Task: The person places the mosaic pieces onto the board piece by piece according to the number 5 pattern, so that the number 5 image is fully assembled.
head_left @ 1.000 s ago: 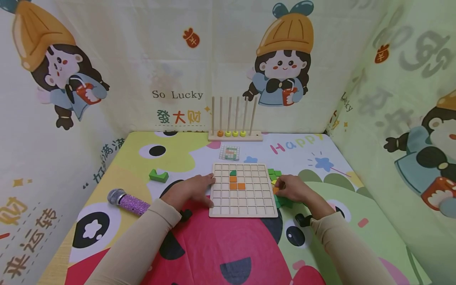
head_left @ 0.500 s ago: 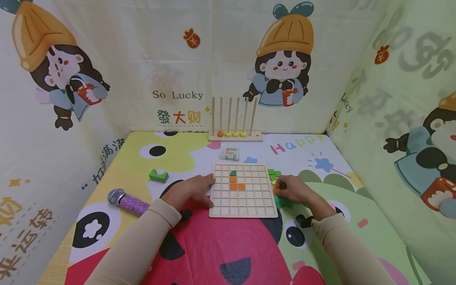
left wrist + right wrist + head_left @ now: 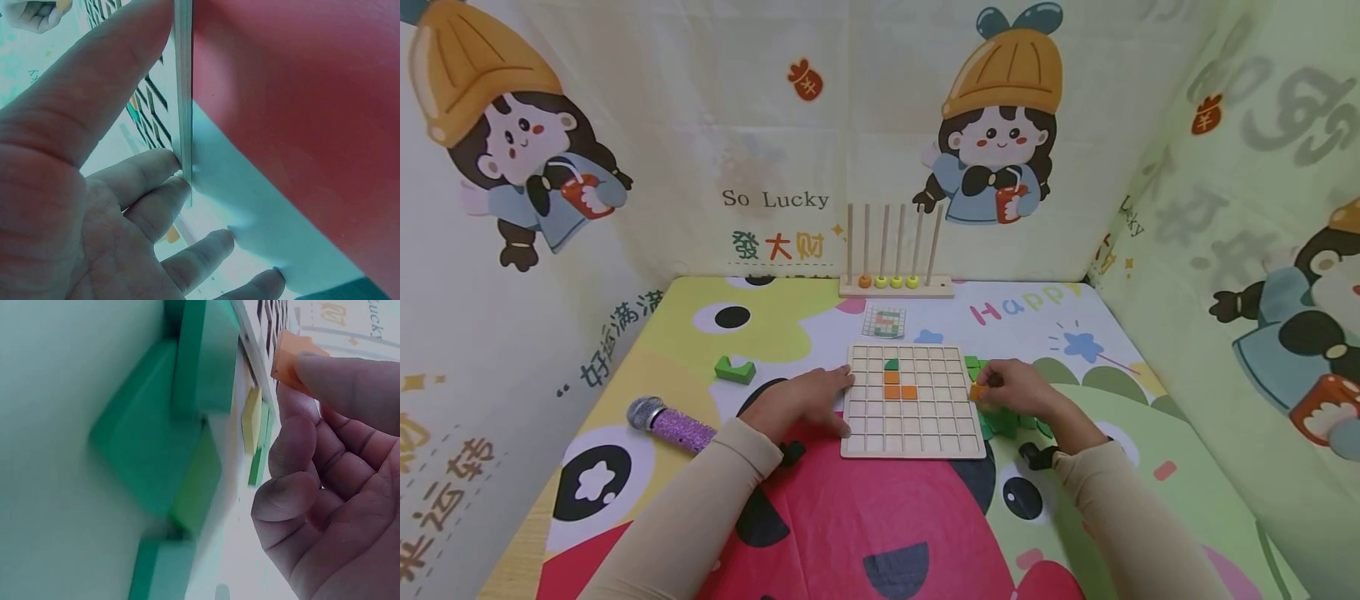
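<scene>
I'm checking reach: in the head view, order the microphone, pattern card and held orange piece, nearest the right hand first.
1. Orange piece, pinched in the right hand.
2. Pattern card, beyond the wooden board.
3. Microphone, far left.

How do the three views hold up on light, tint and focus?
Head: soft, fairly even light, the "So Lucky" lettering readable. Left wrist: strong cyan tint on the pale part of the tablecloth, while the edge of the wooden board looks fairly crisp. Right wrist: the green pieces blurred, the orange piece in the right grip clearer.
</scene>
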Demonstrator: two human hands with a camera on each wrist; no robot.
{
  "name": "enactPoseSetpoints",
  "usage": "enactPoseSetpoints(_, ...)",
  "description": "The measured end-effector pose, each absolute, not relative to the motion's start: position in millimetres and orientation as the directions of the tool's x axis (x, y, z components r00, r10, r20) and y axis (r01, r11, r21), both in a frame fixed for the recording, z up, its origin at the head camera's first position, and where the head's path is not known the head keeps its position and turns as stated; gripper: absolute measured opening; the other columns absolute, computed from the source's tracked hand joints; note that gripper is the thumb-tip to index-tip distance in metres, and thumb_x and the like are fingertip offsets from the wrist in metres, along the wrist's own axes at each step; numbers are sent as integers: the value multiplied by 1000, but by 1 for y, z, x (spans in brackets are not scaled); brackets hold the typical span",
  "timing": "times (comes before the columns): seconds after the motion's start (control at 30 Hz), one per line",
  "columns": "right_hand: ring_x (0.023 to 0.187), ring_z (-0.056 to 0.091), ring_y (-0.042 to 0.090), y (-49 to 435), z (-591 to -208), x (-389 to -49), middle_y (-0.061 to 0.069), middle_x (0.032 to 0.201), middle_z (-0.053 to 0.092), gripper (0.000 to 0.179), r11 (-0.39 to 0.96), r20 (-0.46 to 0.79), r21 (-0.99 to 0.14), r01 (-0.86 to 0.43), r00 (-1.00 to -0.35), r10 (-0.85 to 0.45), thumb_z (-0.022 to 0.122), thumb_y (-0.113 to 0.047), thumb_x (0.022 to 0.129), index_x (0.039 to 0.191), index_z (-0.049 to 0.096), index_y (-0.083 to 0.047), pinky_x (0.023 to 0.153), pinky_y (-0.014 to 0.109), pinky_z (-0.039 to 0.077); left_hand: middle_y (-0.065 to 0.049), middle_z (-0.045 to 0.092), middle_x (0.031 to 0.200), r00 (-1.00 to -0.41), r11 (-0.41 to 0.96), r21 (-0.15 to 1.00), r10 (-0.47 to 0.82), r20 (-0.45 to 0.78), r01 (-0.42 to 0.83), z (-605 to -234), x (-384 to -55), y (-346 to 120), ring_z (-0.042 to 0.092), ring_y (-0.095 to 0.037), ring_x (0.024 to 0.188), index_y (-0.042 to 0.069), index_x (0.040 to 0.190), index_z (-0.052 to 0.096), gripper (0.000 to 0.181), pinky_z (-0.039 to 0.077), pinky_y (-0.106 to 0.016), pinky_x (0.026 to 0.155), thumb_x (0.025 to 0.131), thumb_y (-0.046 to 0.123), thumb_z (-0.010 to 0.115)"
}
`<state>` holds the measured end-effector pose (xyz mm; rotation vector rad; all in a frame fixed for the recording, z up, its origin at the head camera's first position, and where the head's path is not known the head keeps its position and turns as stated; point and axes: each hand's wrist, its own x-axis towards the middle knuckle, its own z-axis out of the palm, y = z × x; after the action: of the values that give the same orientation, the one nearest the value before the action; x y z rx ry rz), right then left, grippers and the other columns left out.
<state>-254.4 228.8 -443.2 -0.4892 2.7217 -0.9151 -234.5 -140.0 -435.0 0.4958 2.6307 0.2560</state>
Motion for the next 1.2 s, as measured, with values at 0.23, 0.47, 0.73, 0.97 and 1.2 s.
enactPoseSetpoints(0.23,85,59,18,202,-446,-259,2,91,69,8,726,-87,-638,-256,-913,-399,73,-10,92,98,69,-9,79,34,48,-8,32,170,-829,911,260,401,-390,319,-435,-235,-141,37,-39,151,14,161,38,100,41,-53,118,80,43,88)
enactPoseSetpoints(0.47,85,59,16,175,-444,-262,1,93,69,6,706,-96,-644,-295,-884,-457,73,-11,94,99,68,-10,79,34,50,-9,32,170,-828,912,262,401,-393,317,-432,-235,-140,37,-40,151,13,161,39,100,41,-53,118,80,42,88)
enactPoseSetpoints(0.73,86,59,15,161,-444,-268,1,95,69,6,699,-94,-625,-349,-855,-511,71,-10,96,101,68,-9,81,36,50,-7,32,170,-828,912,281,394,-398,299,-433,-233,-140,33,-41,152,14,161,38,99,40,-54,118,80,41,88)
enactPoseSetpoints(0.97,85,59,15,158,-446,-270,1,93,69,5,706,-105,-610,-360,-846,-522,70,-9,96,101,68,-9,80,36,50,-7,31,170,-831,915,274,389,-398,297,-433,-233,-140,32,-41,153,15,162,38,100,40,-55,118,80,42,88)
enactPoseSetpoints(1.2,85,58,16,152,-442,-267,1,93,68,5,732,-123,-585,-350,-854,-506,72,-11,96,99,69,-9,80,35,50,-7,30,170,-833,916,277,384,-398,290,-433,-234,-140,32,-41,153,15,162,37,100,40,-55,118,80,41,88)
